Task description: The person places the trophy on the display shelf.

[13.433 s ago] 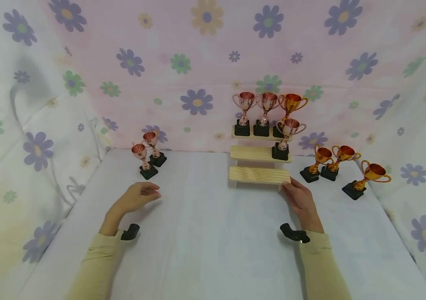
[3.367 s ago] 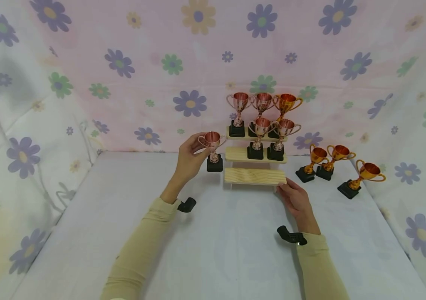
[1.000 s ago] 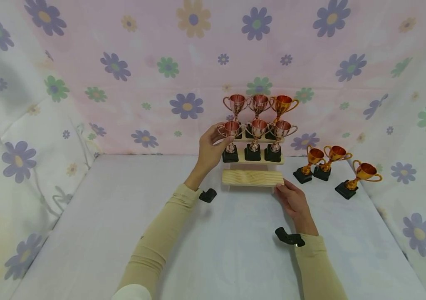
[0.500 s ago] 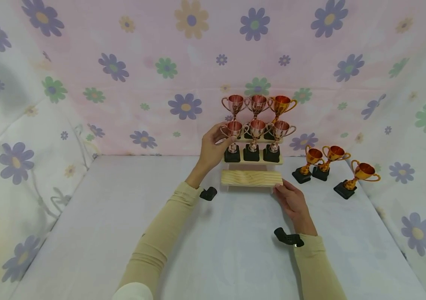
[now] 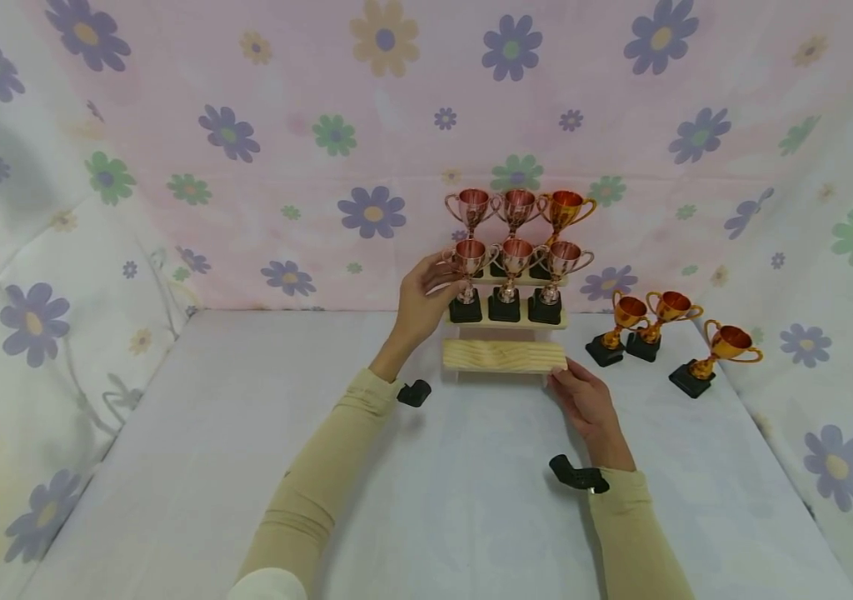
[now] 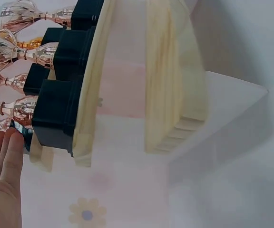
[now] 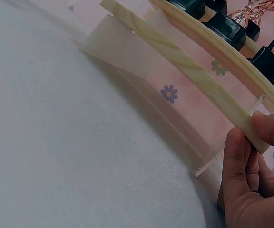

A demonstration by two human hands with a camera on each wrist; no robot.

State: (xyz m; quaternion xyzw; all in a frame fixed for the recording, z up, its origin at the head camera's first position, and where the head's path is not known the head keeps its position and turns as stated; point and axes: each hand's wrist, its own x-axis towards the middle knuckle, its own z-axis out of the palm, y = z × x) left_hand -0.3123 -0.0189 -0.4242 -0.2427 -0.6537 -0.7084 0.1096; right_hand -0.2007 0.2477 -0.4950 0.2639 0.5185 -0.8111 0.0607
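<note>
A three-step wooden stand (image 5: 504,356) stands at the back of the table. Its top step bears two copper trophies and one gold trophy (image 5: 563,212); the middle step bears three copper ones. My left hand (image 5: 425,298) is beside the leftmost copper trophy (image 5: 466,282) on the middle step. In the left wrist view its straight fingers (image 6: 6,156) lie next to that trophy's black base (image 6: 56,116). My right hand (image 5: 584,400) pinches the right end of the bare bottom step, thumb (image 7: 270,129) on the plank (image 7: 199,71).
Three gold trophies (image 5: 616,329) (image 5: 659,321) (image 5: 711,354) stand on the white table right of the stand. Flowered cloth walls close in the back and both sides. Bare tabletop (image 5: 246,433) stretches to the left and front.
My left hand carried a copper trophy onto the left end of the middle step, and its fingers have now loosened from the cup. The right hand stayed on the bottom step.
</note>
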